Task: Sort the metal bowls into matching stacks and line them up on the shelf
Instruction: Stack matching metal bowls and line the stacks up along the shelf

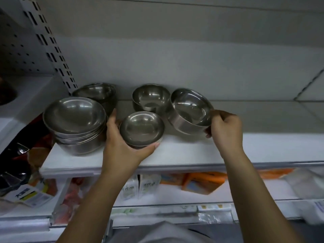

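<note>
Cupping a small bowl (142,128) at the shelf (175,155) front with left hand (121,139); pinching the rim of a tilted bowl (189,109), probably lifted, with right hand (226,128). Light, stiff, slippery steel: grip by rim.

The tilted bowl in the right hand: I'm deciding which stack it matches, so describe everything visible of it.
The tilted bowl is shiny metal, empty, straight-walled with a flat bottom and thin rim. It is tipped, mouth toward the camera. The right hand pinches its right rim. It is rightmost over the white shelf, close beside a small round bowl; contact unclear.
</note>
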`<action>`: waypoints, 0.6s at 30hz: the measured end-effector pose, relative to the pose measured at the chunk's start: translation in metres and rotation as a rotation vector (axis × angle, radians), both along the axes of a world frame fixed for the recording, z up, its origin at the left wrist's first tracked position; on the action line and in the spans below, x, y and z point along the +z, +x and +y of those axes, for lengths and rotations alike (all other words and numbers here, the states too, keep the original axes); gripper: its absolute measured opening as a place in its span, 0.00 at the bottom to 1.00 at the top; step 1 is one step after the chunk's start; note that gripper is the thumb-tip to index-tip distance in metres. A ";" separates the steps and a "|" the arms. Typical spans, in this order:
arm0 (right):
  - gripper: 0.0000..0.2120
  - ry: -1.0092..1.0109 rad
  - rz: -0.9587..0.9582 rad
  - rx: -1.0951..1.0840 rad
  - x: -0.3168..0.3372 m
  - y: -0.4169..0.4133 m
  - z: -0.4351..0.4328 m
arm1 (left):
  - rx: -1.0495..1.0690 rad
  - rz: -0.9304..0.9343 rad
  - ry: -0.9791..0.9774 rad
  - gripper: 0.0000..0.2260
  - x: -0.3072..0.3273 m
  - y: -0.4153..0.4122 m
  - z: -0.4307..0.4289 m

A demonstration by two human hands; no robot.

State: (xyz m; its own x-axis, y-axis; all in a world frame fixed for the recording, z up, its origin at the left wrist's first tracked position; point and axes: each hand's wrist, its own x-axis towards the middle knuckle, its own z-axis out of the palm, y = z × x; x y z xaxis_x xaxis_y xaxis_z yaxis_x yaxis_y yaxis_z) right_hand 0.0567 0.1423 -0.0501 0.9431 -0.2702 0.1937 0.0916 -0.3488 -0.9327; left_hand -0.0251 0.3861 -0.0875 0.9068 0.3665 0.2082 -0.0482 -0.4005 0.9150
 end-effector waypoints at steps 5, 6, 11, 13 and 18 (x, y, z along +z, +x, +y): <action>0.17 -0.190 0.056 -0.075 -0.015 -0.003 -0.019 | -0.040 0.033 0.029 0.59 0.001 -0.001 0.003; 0.18 -0.214 0.059 -0.079 -0.017 -0.003 -0.019 | -0.055 0.044 0.031 0.58 0.002 -0.001 0.004; 0.18 -0.264 0.044 -0.084 -0.020 -0.001 -0.017 | -0.128 0.143 0.011 0.59 0.019 -0.001 0.009; 0.17 -0.278 0.037 -0.081 -0.021 0.001 -0.019 | -0.097 0.183 0.020 0.58 0.029 0.003 0.007; 0.19 -0.191 0.043 -0.066 -0.019 0.008 -0.021 | -0.036 0.172 0.222 0.30 0.051 0.040 0.004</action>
